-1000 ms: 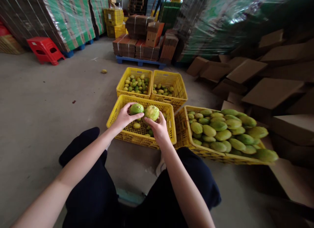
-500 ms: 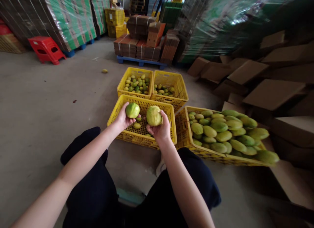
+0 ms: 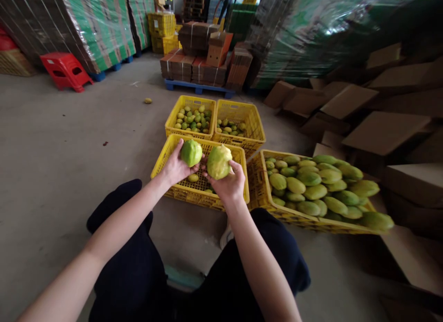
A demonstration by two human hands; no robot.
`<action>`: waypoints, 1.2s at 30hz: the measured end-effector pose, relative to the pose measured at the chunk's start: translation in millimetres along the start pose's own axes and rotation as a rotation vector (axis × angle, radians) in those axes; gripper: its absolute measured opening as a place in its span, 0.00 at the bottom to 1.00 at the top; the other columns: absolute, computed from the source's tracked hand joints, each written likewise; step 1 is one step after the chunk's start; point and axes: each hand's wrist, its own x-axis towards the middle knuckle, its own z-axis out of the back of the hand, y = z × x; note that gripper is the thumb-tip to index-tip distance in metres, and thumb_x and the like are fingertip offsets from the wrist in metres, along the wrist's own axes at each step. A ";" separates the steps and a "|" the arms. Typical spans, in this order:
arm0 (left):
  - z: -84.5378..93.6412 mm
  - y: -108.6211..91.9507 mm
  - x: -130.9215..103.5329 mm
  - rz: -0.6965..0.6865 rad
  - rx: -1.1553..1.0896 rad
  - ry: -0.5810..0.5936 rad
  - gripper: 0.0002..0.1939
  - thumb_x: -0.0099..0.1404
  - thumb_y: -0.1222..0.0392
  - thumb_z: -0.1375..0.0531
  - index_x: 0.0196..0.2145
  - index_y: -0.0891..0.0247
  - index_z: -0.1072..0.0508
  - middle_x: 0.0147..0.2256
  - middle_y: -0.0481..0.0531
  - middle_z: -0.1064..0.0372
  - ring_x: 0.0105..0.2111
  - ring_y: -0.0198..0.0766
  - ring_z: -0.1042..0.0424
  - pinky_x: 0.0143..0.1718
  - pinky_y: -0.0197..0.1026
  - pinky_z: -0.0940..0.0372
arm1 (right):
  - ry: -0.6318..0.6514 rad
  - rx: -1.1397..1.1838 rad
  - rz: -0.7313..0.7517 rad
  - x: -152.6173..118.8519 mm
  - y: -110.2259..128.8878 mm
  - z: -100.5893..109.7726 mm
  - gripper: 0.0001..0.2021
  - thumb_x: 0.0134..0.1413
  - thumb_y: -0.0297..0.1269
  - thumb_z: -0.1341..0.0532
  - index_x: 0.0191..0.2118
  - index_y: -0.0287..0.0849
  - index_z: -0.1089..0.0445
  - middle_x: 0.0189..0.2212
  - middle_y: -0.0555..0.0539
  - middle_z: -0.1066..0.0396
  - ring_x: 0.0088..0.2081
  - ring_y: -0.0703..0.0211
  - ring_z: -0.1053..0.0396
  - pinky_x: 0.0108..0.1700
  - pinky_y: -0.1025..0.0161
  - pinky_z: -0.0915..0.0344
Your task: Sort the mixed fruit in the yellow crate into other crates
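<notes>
My left hand [image 3: 176,167] is wrapped round a green fruit [image 3: 191,152]. Beside it, my right hand [image 3: 231,183] grips a paler yellow-green fruit [image 3: 219,162] with a bumpy top. Both fruits are held close together, a small gap apart, over the near yellow crate [image 3: 194,197]. A small yellow fruit [image 3: 193,178] lies on that crate's slatted bottom, with others partly hidden by my hands. To the right, a yellow crate [image 3: 294,215] is heaped with large green-yellow fruits [image 3: 315,192].
Two yellow crates [image 3: 189,132] [image 3: 256,138] with smaller fruits stand behind. Flattened cartons sit on a blue pallet [image 3: 199,88] farther back. Cardboard boxes [image 3: 387,130] are piled at right; a red stool [image 3: 66,70] stands at left. A person [image 3: 226,4] is far back.
Both fruits have been turned in my hands, and their ends now point more upward. My left hand and its fruit have shifted slightly right and up, nearer the other fruit.
</notes>
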 end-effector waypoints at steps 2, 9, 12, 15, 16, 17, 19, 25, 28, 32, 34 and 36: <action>-1.0 -1.7 -3.0 -0.033 -0.016 0.025 0.26 0.57 0.33 0.34 0.39 0.59 0.22 0.32 0.52 0.22 0.26 0.35 0.28 0.26 0.38 0.32 | 0.007 -0.046 0.085 -3.3 3.8 -2.0 0.28 0.53 0.65 0.47 0.44 0.46 0.27 0.39 0.39 0.24 0.44 0.39 0.25 0.42 0.43 0.29; 1.4 1.4 -2.5 -0.029 -0.079 0.006 0.25 0.62 0.35 0.38 0.40 0.62 0.23 0.31 0.53 0.24 0.25 0.36 0.29 0.25 0.40 0.33 | 0.052 0.031 0.052 -7.6 1.3 -7.0 0.28 0.51 0.68 0.43 0.35 0.45 0.26 0.32 0.42 0.25 0.41 0.43 0.24 0.31 0.52 0.26; 8.3 11.2 2.6 0.042 -0.178 -0.121 0.22 0.65 0.38 0.40 0.41 0.62 0.25 0.31 0.53 0.25 0.26 0.37 0.27 0.26 0.38 0.31 | 0.045 0.230 -0.028 -6.1 -1.5 -5.3 0.24 0.51 0.62 0.39 0.34 0.44 0.25 0.28 0.44 0.25 0.37 0.48 0.24 0.28 0.57 0.28; 21.6 38.0 5.8 0.245 0.001 -0.201 0.25 0.69 0.37 0.47 0.41 0.63 0.27 0.32 0.53 0.25 0.29 0.35 0.25 0.26 0.33 0.33 | -0.036 0.415 -0.074 -4.6 1.7 -1.8 0.21 0.56 0.58 0.42 0.35 0.43 0.26 0.28 0.45 0.25 0.32 0.52 0.25 0.24 0.61 0.31; 26.3 51.7 4.3 0.358 0.164 -0.198 0.28 0.71 0.36 0.51 0.41 0.63 0.27 0.31 0.52 0.26 0.28 0.34 0.26 0.24 0.32 0.36 | -0.067 0.458 -0.081 -4.2 3.9 -0.3 0.21 0.58 0.57 0.43 0.35 0.43 0.26 0.28 0.45 0.25 0.30 0.53 0.26 0.22 0.62 0.33; 30.8 67.4 0.7 0.448 0.262 -0.191 0.28 0.71 0.36 0.52 0.40 0.65 0.27 0.30 0.53 0.26 0.26 0.34 0.27 0.22 0.31 0.38 | -0.094 0.493 -0.084 -4.0 6.4 1.3 0.21 0.59 0.57 0.44 0.35 0.43 0.27 0.28 0.46 0.25 0.29 0.54 0.26 0.21 0.63 0.35; 39.2 103.1 -14.3 0.613 0.400 -0.152 0.26 0.71 0.41 0.49 0.35 0.67 0.26 0.27 0.55 0.27 0.23 0.37 0.28 0.22 0.35 0.37 | -0.139 0.544 -0.085 -3.7 11.5 4.9 0.21 0.59 0.57 0.44 0.36 0.44 0.27 0.28 0.47 0.25 0.26 0.56 0.28 0.20 0.64 0.37; 79.7 191.8 -83.6 1.054 0.804 -0.083 0.17 0.46 0.48 0.29 0.22 0.58 0.32 0.20 0.52 0.31 0.26 0.59 0.23 0.25 0.59 0.28 | -0.293 0.632 -0.117 -4.3 19.5 16.4 0.18 0.59 0.55 0.44 0.37 0.45 0.28 0.29 0.48 0.24 0.27 0.58 0.29 0.21 0.66 0.37; 92.7 187.6 -86.0 1.128 0.865 -0.055 0.17 0.48 0.47 0.31 0.22 0.56 0.34 0.20 0.51 0.32 0.24 0.56 0.24 0.19 0.53 0.31 | -0.342 0.662 -0.156 -6.1 23.2 18.8 0.18 0.60 0.54 0.44 0.38 0.44 0.28 0.29 0.47 0.24 0.27 0.57 0.28 0.22 0.65 0.35; 65.3 107.6 -29.3 0.819 0.857 -0.136 0.15 0.65 0.51 0.43 0.26 0.63 0.28 0.19 0.54 0.31 0.17 0.40 0.30 0.15 0.34 0.43 | -0.386 0.698 -0.202 -9.2 29.2 17.5 0.20 0.64 0.54 0.48 0.37 0.43 0.29 0.28 0.46 0.25 0.26 0.57 0.29 0.21 0.66 0.37; 40.5 46.7 13.4 0.606 0.833 -0.196 0.21 0.72 0.49 0.51 0.32 0.66 0.27 0.22 0.54 0.29 0.21 0.38 0.28 0.17 0.31 0.42 | -0.391 0.704 -0.208 -10.0 30.6 16.7 0.21 0.64 0.54 0.49 0.37 0.43 0.29 0.28 0.46 0.25 0.26 0.58 0.29 0.21 0.67 0.37; 20.3 -11.7 51.2 0.407 0.819 -0.262 0.28 0.76 0.47 0.62 0.40 0.67 0.28 0.28 0.57 0.25 0.26 0.36 0.24 0.22 0.31 0.35 | -0.381 0.696 -0.207 -10.5 30.6 16.6 0.20 0.64 0.54 0.48 0.38 0.43 0.29 0.29 0.46 0.25 0.26 0.58 0.29 0.21 0.66 0.36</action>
